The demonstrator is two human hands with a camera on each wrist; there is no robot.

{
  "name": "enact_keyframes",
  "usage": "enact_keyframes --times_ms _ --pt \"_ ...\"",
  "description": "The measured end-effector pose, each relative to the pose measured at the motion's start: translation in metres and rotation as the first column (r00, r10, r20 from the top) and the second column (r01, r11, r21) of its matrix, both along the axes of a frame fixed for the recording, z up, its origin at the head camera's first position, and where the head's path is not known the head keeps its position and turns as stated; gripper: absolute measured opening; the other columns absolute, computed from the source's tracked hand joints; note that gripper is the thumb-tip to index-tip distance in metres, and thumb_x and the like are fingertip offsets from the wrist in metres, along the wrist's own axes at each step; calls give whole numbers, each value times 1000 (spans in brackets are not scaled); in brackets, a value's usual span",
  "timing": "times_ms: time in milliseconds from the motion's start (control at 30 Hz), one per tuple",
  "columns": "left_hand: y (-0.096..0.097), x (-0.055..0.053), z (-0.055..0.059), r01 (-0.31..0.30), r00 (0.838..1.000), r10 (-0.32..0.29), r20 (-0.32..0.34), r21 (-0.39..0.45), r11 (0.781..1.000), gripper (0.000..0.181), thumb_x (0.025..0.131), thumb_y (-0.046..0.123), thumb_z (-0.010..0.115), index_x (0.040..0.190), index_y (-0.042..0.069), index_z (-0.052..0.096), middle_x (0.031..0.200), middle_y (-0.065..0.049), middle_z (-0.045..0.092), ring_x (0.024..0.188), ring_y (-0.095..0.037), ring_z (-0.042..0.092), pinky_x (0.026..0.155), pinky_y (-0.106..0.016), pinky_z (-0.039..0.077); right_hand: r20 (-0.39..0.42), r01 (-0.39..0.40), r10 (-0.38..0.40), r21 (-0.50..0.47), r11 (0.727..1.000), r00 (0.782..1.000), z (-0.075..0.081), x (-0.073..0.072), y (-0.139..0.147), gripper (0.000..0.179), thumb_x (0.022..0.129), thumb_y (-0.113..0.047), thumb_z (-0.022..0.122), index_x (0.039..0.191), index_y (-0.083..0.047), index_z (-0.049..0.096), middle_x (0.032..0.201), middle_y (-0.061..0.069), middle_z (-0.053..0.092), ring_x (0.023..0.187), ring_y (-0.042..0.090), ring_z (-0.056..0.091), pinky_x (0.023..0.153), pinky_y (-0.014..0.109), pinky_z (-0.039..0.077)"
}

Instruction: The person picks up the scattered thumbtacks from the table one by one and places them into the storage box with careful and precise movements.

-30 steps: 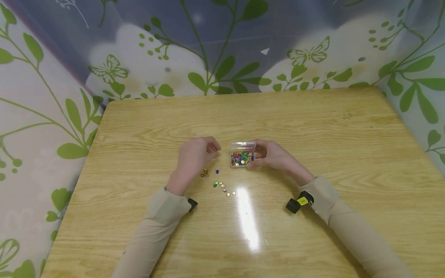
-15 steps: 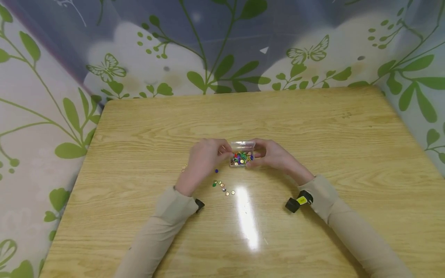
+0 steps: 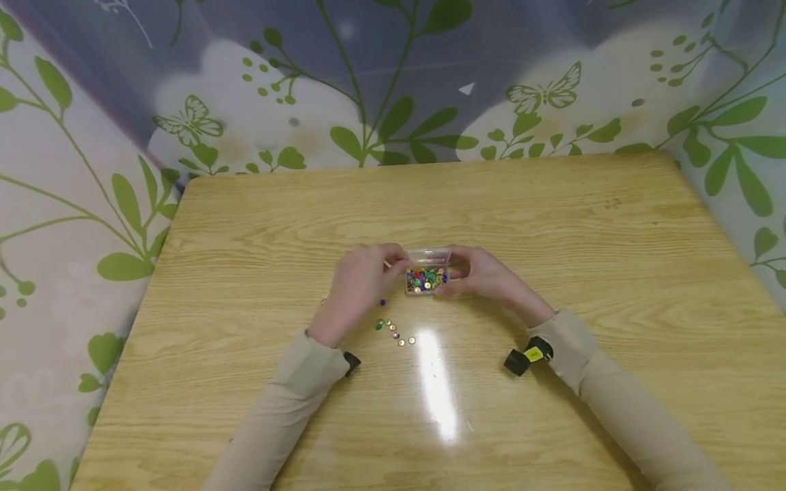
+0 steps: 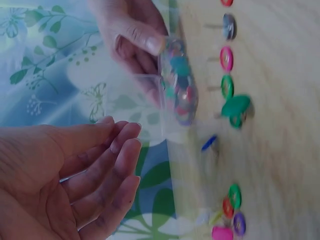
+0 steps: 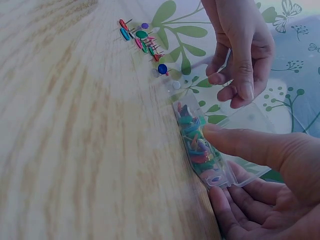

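Observation:
My right hand point(image 3: 485, 276) grips the right end of a small clear plastic box point(image 5: 220, 176), thumb on the near side and fingers behind. The box's hinged lid point(image 3: 430, 256) stands up, and colourful thumbtacks point(image 3: 428, 278) fill the inside. Just left of the box, my left hand point(image 3: 366, 276) hovers with its fingertips at the rim. In the left wrist view its thumb and forefinger meet, the other fingers are loosely bent, and no tack shows between them.
A blue thumbtack point(image 3: 383, 302) lies by my left wrist. Nearer me, several tacks point(image 3: 393, 327) form a loose line on the wooden table point(image 3: 552, 225); a few more point(image 3: 325, 299) are partly hidden behind the left hand. Patterned walls point(image 3: 362, 82) border the table.
My left hand has moved right to the box; the small thing at its fingertips one second ago no longer shows there. A green tack now shows at the box's left. My right hand stays put.

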State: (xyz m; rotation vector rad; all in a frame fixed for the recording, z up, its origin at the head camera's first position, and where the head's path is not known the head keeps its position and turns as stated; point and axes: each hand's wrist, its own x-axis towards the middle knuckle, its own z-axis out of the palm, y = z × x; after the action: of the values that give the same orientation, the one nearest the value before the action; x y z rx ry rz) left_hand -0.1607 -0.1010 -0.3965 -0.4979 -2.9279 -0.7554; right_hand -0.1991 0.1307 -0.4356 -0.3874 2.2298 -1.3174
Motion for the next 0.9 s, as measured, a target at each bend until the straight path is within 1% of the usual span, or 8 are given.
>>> enact_keyframes --times_ms 133,233,367,500,600,667,767,900 --pt "-9 -1 3 -45 999 46 24 -15 999 16 99 27 67 99 15 78 94 1 78 70 -13 69 52 -23 47 9 0 1 -16 1000 1000 -1 -1 0 69 82 -15 84 143 -6 53 141 22 56 125 42 57 104 50 48" --pt "-15 -2 4 -74 997 74 28 -22 997 16 99 27 67 99 15 78 95 1 78 69 -14 69 52 -24 47 16 0 0 -23 1000 1000 -2 -1 1 69 82 -14 84 142 -5 53 141 22 56 126 43 56 105 51 48" --pt "-23 -4 3 -98 995 98 5 -25 995 15 98 27 68 98 15 78 94 1 78 69 -14 69 50 -25 45 23 -3 4 -32 999 1000 -1 0 1 68 83 -13 84 143 -4 52 142 22 55 127 44 54 106 51 47" --pt "-32 -5 4 -134 990 135 28 -52 990 12 98 25 69 99 16 77 97 1 78 72 -16 69 53 -27 46 16 -5 5 -23 1000 1000 0 1 0 67 82 -14 84 142 -5 53 141 21 56 126 41 57 104 50 49" --pt "-37 -5 4 -149 986 155 66 -83 985 8 96 22 72 98 15 76 97 1 77 69 -16 66 55 -29 46 2 -5 5 -7 1000 1000 0 1 0 67 82 -14 84 141 -5 54 139 20 58 122 39 60 102 49 50" --pt "-39 -5 2 -151 981 163 102 -116 982 8 94 22 73 96 14 75 93 1 77 67 -16 64 55 -30 46 -7 -8 8 0 1000 1000 0 1 0 67 82 -14 84 141 -4 54 137 21 59 121 38 61 101 48 50" --pt "-42 -5 0 -151 966 183 181 -176 973 11 93 25 75 94 14 74 85 2 73 66 -15 61 56 -30 46 -7 0 0 2 1000 1000 1 1 0 67 82 -14 85 141 -5 54 137 20 59 120 37 62 101 48 50" --pt "-43 -6 -5 -147 949 201 242 -224 963 11 92 26 76 91 15 73 79 4 70 68 -15 60 58 -31 46 -1 -1 1 -6 1000 1000 1 1 -1 67 82 -14 85 141 -6 54 137 20 59 120 37 61 100 47 51"
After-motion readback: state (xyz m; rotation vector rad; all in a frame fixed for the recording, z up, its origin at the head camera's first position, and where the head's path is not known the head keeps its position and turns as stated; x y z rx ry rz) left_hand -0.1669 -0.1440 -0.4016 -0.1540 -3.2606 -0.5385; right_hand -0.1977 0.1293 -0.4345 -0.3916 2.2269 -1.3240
